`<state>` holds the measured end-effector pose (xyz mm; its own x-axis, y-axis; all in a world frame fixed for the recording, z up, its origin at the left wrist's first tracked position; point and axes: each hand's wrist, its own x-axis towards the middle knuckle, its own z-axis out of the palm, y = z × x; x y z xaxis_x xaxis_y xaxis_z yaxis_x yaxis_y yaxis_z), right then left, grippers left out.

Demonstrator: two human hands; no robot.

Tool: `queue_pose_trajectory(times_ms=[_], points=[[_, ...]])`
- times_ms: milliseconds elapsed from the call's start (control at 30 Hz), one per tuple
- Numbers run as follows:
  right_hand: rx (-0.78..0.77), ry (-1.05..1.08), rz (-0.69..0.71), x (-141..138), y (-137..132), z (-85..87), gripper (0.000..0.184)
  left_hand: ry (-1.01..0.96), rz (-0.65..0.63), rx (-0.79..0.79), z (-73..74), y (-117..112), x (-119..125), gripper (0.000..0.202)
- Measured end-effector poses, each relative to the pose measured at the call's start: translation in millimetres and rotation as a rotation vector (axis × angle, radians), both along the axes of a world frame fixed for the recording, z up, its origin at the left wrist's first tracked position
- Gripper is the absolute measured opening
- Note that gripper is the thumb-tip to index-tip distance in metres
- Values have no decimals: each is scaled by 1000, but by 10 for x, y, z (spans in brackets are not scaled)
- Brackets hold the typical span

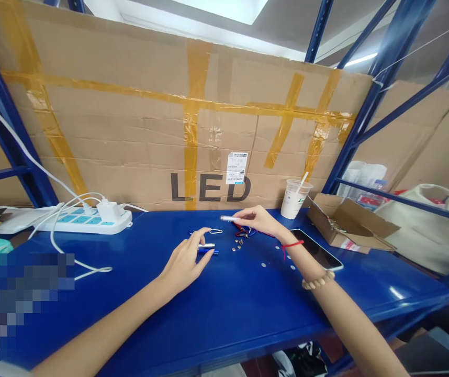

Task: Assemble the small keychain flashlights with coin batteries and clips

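My right hand (pixel 259 220) pinches a slim silver tube (pixel 229 219), like a small penlight, above the blue table and slightly blurred. My left hand (pixel 185 262) rests low over the table with thumb and index finger apart. Beside those fingertips lie a silver tube (pixel 208 246) and a blue tube (pixel 212 253), both partly hidden by the hand. A silver carabiner clip (pixel 216 231) lies just beyond. Under my right hand are red and blue clips (pixel 244 232), partly covered. Several small round metal pieces (pixel 237 243), like button cells, are scattered near them.
A phone (pixel 318 250) lies beyond my right wrist, near a cup with a straw (pixel 294 199) and an open cardboard box (pixel 346 222). A white power strip (pixel 87 222) with cables stands at left. A tall cardboard sheet (pixel 149 136) closes off the back.
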<state>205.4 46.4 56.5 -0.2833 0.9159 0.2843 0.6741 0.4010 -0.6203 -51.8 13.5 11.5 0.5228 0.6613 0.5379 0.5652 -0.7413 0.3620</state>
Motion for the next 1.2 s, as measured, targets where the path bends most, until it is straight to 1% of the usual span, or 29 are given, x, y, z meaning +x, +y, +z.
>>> queue_pose_trajectory(times_ms=[67, 100, 133, 200, 267, 333, 367, 400, 467, 533, 567, 600, 633, 667, 733, 900, 967, 1067, 1200], points=[[50, 65, 132, -223, -133, -13, 37, -43, 13, -6, 4, 8, 1, 48], [85, 68, 198, -333, -191, -29, 35, -45, 5, -11, 7, 12, 2, 49], [112, 90, 244, -438, -243, -48, 33, -34, -14, -21, 9, 15, 4, 48], [114, 145, 303, -608, -324, -81, 31, 28, -64, -65, 13, 18, 9, 36], [93, 182, 349, -678, -367, -84, 31, 95, -99, -117, 17, 11, 12, 25], [66, 186, 332, -602, -365, -48, 36, 125, -117, -156, 23, -3, 13, 24], [76, 176, 269, -506, -351, -20, 39, 122, -117, -169, 28, -11, 13, 23], [121, 170, 143, -374, -332, 11, 38, 114, -116, -179, 32, -18, 12, 20], [211, 111, -181, -43, -296, 57, 37, 99, -93, -196, 38, -26, 11, 16], [226, -55, -509, 306, -284, 68, 40, 94, -66, -192, 38, -26, 15, 15], [180, -172, -680, 459, -288, 61, 38, 96, -58, -183, 36, -25, 19, 15], [83, -290, -796, 588, -296, 48, 34, 102, -54, -174, 34, -25, 25, 15], [-53, -388, -849, 688, -305, 34, 31, 114, -55, -168, 33, -26, 33, 16], [-178, -455, -859, 758, -312, 21, 29, 131, -61, -166, 32, -30, 41, 16], [-305, -504, -844, 821, -316, 5, 26, 168, -79, -171, 34, -40, 56, 17], [-414, -516, -814, 735, -277, -22, 21, 166, -100, -173, 35, -62, 64, 16], [-451, -521, -797, 685, -257, -50, 25, 126, -90, -225, 31, -59, 61, 15], [-455, -525, -790, 637, -226, -92, 31, -38, -70, -389, 26, -43, 68, 22], [-433, -520, -793, 617, -191, -129, 29, -382, -64, -587, 26, -7, 100, 27]])
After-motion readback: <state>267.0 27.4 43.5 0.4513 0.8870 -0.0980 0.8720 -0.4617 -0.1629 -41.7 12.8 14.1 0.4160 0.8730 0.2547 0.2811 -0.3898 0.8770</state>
